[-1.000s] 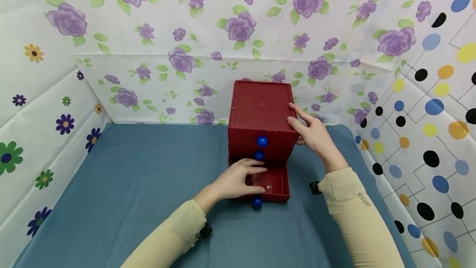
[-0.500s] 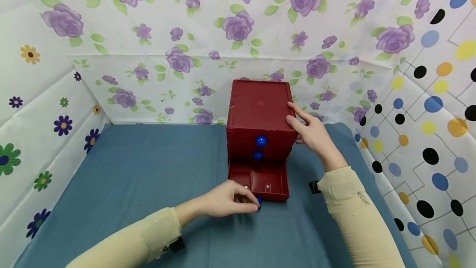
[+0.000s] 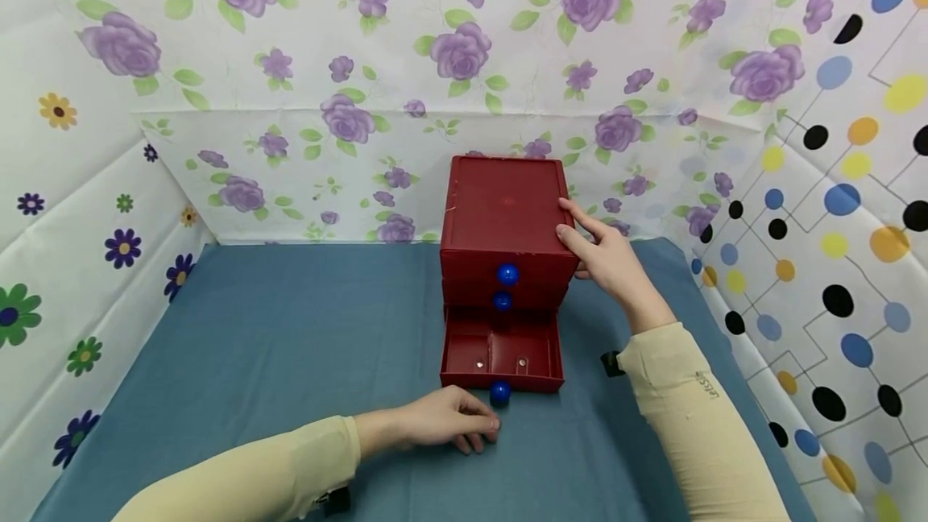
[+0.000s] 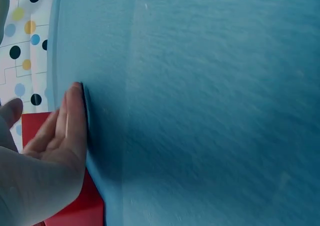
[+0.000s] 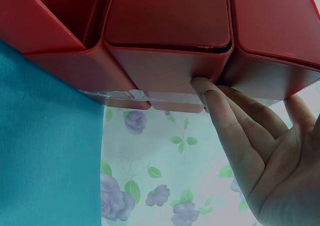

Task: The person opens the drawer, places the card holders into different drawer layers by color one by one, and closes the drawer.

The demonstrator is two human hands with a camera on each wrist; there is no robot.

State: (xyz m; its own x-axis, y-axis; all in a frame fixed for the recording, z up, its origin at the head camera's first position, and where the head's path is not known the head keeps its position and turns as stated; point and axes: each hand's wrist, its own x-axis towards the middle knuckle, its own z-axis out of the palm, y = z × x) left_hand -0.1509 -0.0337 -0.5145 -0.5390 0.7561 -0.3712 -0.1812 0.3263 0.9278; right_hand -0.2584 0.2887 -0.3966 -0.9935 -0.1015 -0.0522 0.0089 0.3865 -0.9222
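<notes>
A red drawer cabinet [image 3: 507, 208] stands against the back, with blue knobs [image 3: 507, 274] on its front. Its bottom drawer [image 3: 536, 384] is pulled out, and two small shiny round spots show inside. My left hand [image 3: 448, 419] is low over the cloth, just in front of the drawer's blue knob [image 3: 500, 392], fingers loosely bent and holding nothing. At the cabinet's upper right edge, my right hand [image 3: 607, 260] grips the corner, thumb and a finger on top. In the right wrist view, other fingers [image 5: 225, 116] lie against the cabinet's side.
A blue cloth [image 3: 312, 329] covers the table. Patterned sheets form walls around it: purple flowers [image 3: 348, 119] at the back, coloured dots [image 3: 841, 200] on the right and small flowers [image 3: 123, 248] on the left.
My left hand has left the open bottom drawer, passed the knob and come back toward me onto the cloth side. The right hand and the drawer have stayed put.
</notes>
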